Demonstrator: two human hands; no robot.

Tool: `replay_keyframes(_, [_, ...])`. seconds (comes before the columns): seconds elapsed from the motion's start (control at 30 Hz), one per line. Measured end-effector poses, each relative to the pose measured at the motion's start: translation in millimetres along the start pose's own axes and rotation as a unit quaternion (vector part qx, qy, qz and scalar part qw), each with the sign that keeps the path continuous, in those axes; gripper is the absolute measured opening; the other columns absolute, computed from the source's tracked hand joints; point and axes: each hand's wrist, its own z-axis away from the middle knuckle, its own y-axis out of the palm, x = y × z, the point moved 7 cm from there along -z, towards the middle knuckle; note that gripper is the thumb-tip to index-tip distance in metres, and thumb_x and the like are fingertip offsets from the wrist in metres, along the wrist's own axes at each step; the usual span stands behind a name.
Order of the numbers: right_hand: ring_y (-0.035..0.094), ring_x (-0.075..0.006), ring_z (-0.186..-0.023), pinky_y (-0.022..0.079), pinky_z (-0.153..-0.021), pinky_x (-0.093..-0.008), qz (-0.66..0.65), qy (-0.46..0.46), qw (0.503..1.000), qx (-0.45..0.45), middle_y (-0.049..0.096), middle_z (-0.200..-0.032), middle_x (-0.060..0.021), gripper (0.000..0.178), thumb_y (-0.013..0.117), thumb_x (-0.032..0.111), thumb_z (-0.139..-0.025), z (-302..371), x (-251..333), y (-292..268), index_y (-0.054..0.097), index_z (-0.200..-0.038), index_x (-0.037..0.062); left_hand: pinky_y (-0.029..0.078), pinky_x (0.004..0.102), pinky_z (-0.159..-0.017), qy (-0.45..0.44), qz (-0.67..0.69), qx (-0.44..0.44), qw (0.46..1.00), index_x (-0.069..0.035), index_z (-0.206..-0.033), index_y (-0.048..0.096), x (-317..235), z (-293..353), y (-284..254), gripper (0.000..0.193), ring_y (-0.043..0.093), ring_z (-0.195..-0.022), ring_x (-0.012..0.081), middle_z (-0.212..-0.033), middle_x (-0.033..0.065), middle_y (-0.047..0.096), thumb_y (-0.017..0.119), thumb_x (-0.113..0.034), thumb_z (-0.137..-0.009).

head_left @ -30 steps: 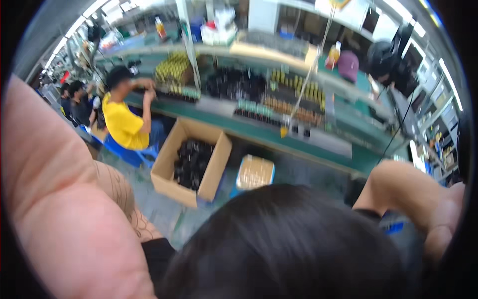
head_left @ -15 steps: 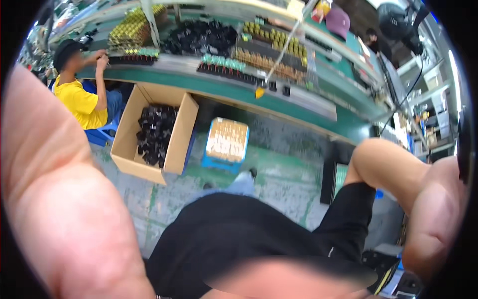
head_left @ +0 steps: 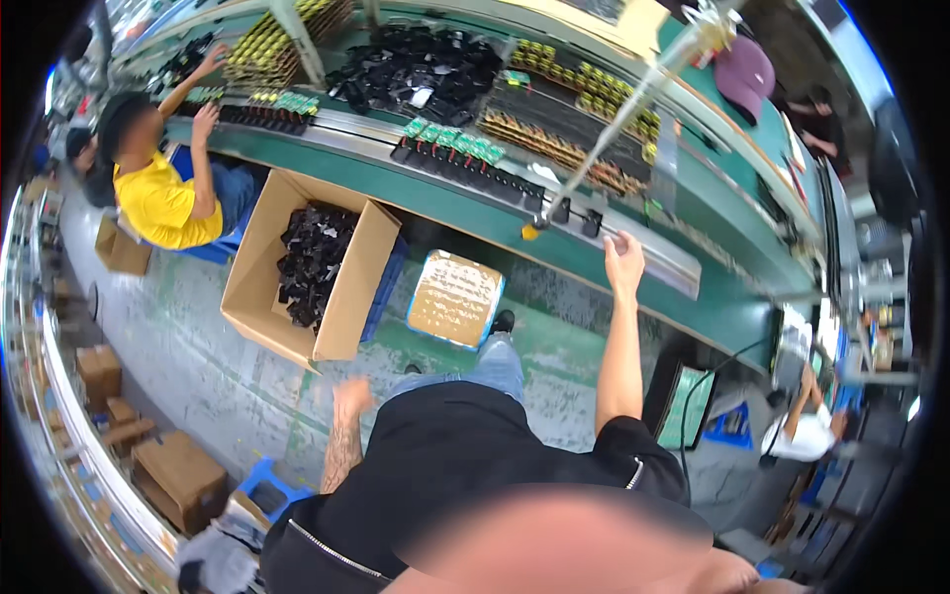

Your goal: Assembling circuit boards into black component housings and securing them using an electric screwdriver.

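Observation:
My right hand (head_left: pixel 624 263) reaches to the front edge of the workbench, beside a metal rail (head_left: pixel 673 265). Its fingers are apart, and nothing shows in them. The nearest things to it are small black parts (head_left: pixel 592 222) on the rail and a yellow-tipped tool (head_left: pixel 530 232) hanging on a rod. Low at my left side is my left hand (head_left: pixel 353 396), smeared by motion, so its fingers cannot be read. Further left on the rail stands a row of black parts with green circuit boards (head_left: pixel 453 141). Behind it lie a heap of black parts (head_left: pixel 416 74) and stacked trays of brown-and-yellow components (head_left: pixel 554 139).
An open cardboard box (head_left: pixel 341 332) of black parts stands under the bench edge, next to a cardboard-topped stool (head_left: pixel 455 297). A co-worker in yellow (head_left: pixel 168 203) sits at the left, working at the bench. Another person in white (head_left: pixel 800 436) is at the right. Cartons (head_left: pixel 178 475) line the left.
Both hands have come down from close to the camera. The right now reaches to the bench edge; the left hangs at my side. The co-worker's one arm has stretched toward the stacked trays.

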Motion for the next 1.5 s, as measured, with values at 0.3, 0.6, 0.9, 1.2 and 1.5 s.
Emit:
replay_keyframes(0.3, [0.066,-0.0356,-0.079,0.054,-0.077,-0.042,0.135,0.089,0.983,0.092,0.068,-0.089,-0.0162,0.047,0.078,0.047,-0.078,-50,-116,150,0.065,-0.094,0.0047,0.052,0.0504,-0.085,-0.127,0.184,-0.052,0.973,-0.004,-0.119,0.062,-11,98,139,0.045,0.066,-0.095,0.0421,-0.11,0.0222,0.068,0.061,-0.031,-0.084])
replay_keyframes(0.6, [0.063,-0.0332,-0.072,0.051,-0.07,-0.042,0.139,-0.045,0.983,0.112,0.068,-0.081,-0.0151,0.037,0.074,0.04,-0.085,-37,-88,189,0.071,-0.089,0.0035,0.053,0.05,-0.076,-0.206,0.32,-0.147,0.913,-0.003,-0.101,0.07,18,-14,67,0.034,0.068,-0.085,0.0415,-0.095,0.0223,0.071,0.056,-0.031,-0.089])
replay_keyframes(0.9, [0.061,-0.0196,-0.065,0.049,-0.061,-0.0317,0.162,-0.081,0.971,0.155,0.071,-0.079,-0.0096,0.033,0.071,0.033,-0.089,-54,3,217,0.075,-0.094,0.0,0.052,0.0427,-0.086,-0.099,0.263,-0.427,0.859,-0.008,-0.115,0.066,58,-146,-195,0.049,0.061,-0.102,0.0369,-0.113,0.0136,0.065,0.067,-0.044,-0.081])
replay_keyframes(1.2, [0.053,-0.016,-0.065,0.047,-0.064,-0.029,0.017,-0.109,0.961,0.254,0.06,-0.077,-0.0053,0.029,0.063,0.022,-0.095,-56,65,276,0.066,-0.116,0.0018,0.055,0.0457,-0.069,-0.126,0.21,-0.333,0.91,-0.009,-0.095,0.072,57,-218,-172,0.033,0.069,-0.074,0.037,-0.083,0.0144,0.072,0.069,-0.038,-0.081])
replay_keyframes(1.5, [0.051,-0.016,-0.068,0.044,-0.065,-0.0283,-0.009,-0.208,0.945,0.252,0.059,-0.087,-0.004,0.038,0.06,0.014,-0.094,-42,108,327,0.059,-0.131,0.0057,0.054,0.0456,-0.065,-0.151,0.222,-0.358,0.894,-0.007,-0.091,0.072,61,-218,-178,0.035,0.067,-0.072,0.0393,-0.079,0.0149,0.072,0.072,-0.041,-0.08])
